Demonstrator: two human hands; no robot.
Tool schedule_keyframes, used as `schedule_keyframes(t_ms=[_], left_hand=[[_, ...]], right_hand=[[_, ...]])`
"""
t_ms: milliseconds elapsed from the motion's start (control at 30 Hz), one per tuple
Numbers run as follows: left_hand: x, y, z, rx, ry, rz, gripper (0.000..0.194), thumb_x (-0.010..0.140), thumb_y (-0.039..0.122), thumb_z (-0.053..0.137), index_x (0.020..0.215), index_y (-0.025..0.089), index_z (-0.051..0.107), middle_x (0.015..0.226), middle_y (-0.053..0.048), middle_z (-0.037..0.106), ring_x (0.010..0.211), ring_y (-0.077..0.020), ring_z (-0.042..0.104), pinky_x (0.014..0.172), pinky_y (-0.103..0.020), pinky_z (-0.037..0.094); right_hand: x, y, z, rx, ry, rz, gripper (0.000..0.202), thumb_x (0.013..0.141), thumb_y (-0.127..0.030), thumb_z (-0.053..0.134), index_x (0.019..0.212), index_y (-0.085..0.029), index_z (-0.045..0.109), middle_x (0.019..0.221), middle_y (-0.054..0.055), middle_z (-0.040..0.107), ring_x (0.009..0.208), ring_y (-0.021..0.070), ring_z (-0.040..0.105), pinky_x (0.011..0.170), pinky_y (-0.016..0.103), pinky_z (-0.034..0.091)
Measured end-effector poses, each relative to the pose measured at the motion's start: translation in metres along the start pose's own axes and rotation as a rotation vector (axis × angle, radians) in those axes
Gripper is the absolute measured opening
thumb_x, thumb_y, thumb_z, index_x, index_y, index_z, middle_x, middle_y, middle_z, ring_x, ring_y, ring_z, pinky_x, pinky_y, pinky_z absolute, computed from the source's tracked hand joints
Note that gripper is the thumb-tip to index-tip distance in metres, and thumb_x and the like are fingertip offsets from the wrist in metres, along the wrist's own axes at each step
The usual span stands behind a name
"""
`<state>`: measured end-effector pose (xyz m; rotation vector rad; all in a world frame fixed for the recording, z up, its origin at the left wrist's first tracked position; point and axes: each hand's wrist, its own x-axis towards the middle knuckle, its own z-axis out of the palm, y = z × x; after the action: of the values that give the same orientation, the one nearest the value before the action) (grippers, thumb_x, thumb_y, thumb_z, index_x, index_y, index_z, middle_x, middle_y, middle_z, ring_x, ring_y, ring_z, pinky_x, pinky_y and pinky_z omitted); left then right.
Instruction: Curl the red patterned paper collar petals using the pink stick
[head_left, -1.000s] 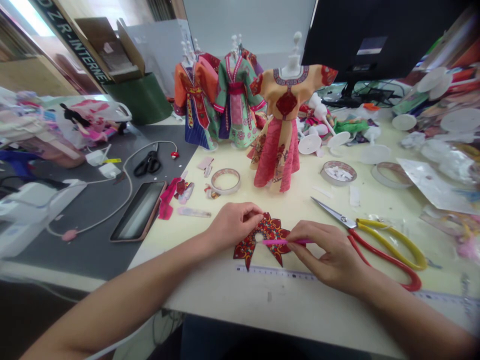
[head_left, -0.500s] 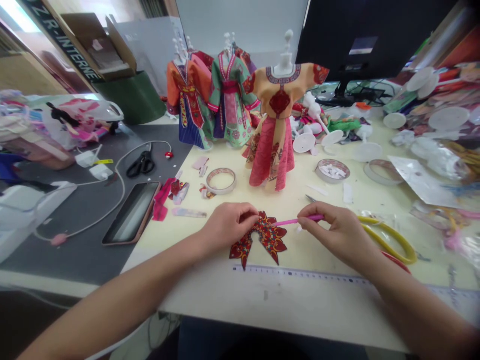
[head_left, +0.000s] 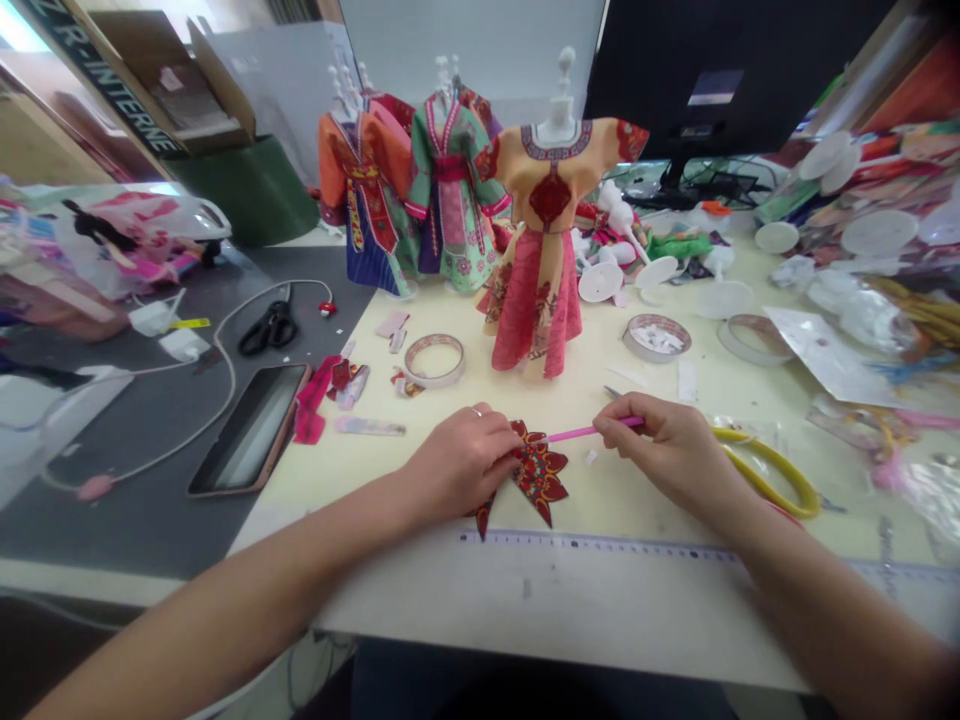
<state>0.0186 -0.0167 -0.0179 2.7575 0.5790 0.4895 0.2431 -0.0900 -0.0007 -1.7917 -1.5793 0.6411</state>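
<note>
On the table before me lies a red patterned fabric collar [head_left: 541, 474] with pointed petals and dark edges. My left hand [head_left: 474, 455] is closed over its left side, fingers pressed together and hiding much of it. A ring shows on one finger. My right hand [head_left: 651, 437] pinches a thin pink pen-like tool [head_left: 576, 433], held nearly level. The pale tip of this tool is at the collar's upper edge, close to my left fingertips; whether it touches the fabric I cannot tell. Just below the collar runs a clear ruler [head_left: 570, 543].
Behind my hands stands a doll form in a peach-and-red dress [head_left: 551, 200]; robed forms [head_left: 454, 190] stand farther left. Tape rolls [head_left: 435, 360], a phone [head_left: 251, 430], black scissors [head_left: 268, 328] and a yellow ring-shaped band [head_left: 780, 480] lie around. A monitor [head_left: 735, 80] stands behind.
My left hand has slid over the collar and turned flatter, covering more of it. The pink tool stays in my right hand near the collar's upper edge. The view has shifted slightly.
</note>
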Motion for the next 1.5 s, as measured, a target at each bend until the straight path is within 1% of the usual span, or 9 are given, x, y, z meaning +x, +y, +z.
schedule_keyframes(t_ms=[133,267,367,467,633,967,1233,1500], left_hand=[[0.0004,0.0009,0.0012,0.028,0.011,0.035,0.02,0.088,0.021,0.046,0.09,0.015,0.065,0.082,-0.007,0.062,0.079,-0.0184,0.054,0.074,-0.033,0.045],[-0.0002,0.0015,0.002,0.071,0.003,0.061,0.02,0.089,0.022,0.046,0.09,0.014,0.064,0.082,-0.007,0.062,0.079,-0.0185,0.054,0.073,-0.033,0.045],[-0.0005,0.0019,0.0022,0.092,-0.001,0.07,0.02,0.089,0.022,0.046,0.09,0.014,0.064,0.082,-0.008,0.061,0.078,-0.0187,0.054,0.072,-0.034,0.046],[-0.0001,0.0021,0.0022,0.1,0.011,0.085,0.02,0.089,0.022,0.046,0.09,0.013,0.065,0.082,-0.008,0.062,0.077,-0.0186,0.055,0.071,-0.034,0.046],[0.0011,0.0027,0.0022,0.11,0.031,0.1,0.022,0.089,0.023,0.046,0.091,0.013,0.065,0.081,-0.008,0.062,0.077,-0.0186,0.056,0.07,-0.033,0.047],[0.0012,0.004,0.0025,0.141,0.005,0.106,0.023,0.089,0.025,0.046,0.099,0.013,0.063,0.083,-0.008,0.061,0.077,-0.0189,0.055,0.07,-0.034,0.047],[0.0008,0.004,0.0034,0.158,0.0,0.109,0.025,0.09,0.025,0.045,0.102,0.013,0.063,0.083,-0.009,0.06,0.076,-0.0188,0.055,0.069,-0.034,0.047],[0.0015,0.0049,0.0028,0.171,-0.007,0.113,0.026,0.09,0.025,0.043,0.104,0.013,0.061,0.083,-0.009,0.06,0.078,-0.0196,0.055,0.069,-0.034,0.047]], right_hand=[[0.0009,0.0028,0.0001,-0.017,0.002,0.014,0.022,0.079,-0.039,0.054,0.071,-0.02,0.059,0.059,0.0,0.059,0.053,0.0123,0.051,0.048,0.024,0.038],[0.0016,0.0028,0.0002,-0.044,0.006,0.036,0.027,0.079,-0.044,0.054,0.067,-0.02,0.057,0.051,-0.002,0.052,0.048,0.0103,0.043,0.046,0.024,0.034],[0.0017,0.0019,0.0011,-0.05,0.004,0.051,0.029,0.079,-0.045,0.054,0.065,-0.019,0.056,0.049,-0.003,0.049,0.046,0.009,0.038,0.044,0.023,0.031],[0.0017,0.0011,0.002,-0.052,0.003,0.064,0.03,0.079,-0.046,0.054,0.064,-0.019,0.055,0.049,-0.004,0.046,0.045,0.0088,0.036,0.043,0.023,0.029],[0.0018,0.0003,0.0019,-0.061,0.005,0.073,0.031,0.079,-0.047,0.054,0.063,-0.02,0.053,0.049,-0.003,0.045,0.046,0.009,0.036,0.044,0.023,0.029],[0.0007,0.0042,0.0036,-0.068,0.01,0.07,0.033,0.079,-0.049,0.054,0.063,-0.019,0.054,0.049,-0.003,0.046,0.046,0.0091,0.036,0.044,0.023,0.029],[0.0021,0.0029,0.0038,-0.129,0.032,0.072,0.034,0.079,-0.049,0.053,0.062,-0.02,0.053,0.049,-0.004,0.044,0.047,0.0092,0.035,0.045,0.023,0.029],[0.0007,0.0026,0.0036,-0.133,0.029,0.068,0.035,0.079,-0.05,0.053,0.061,-0.02,0.052,0.05,-0.003,0.045,0.048,0.0099,0.037,0.045,0.023,0.029]])
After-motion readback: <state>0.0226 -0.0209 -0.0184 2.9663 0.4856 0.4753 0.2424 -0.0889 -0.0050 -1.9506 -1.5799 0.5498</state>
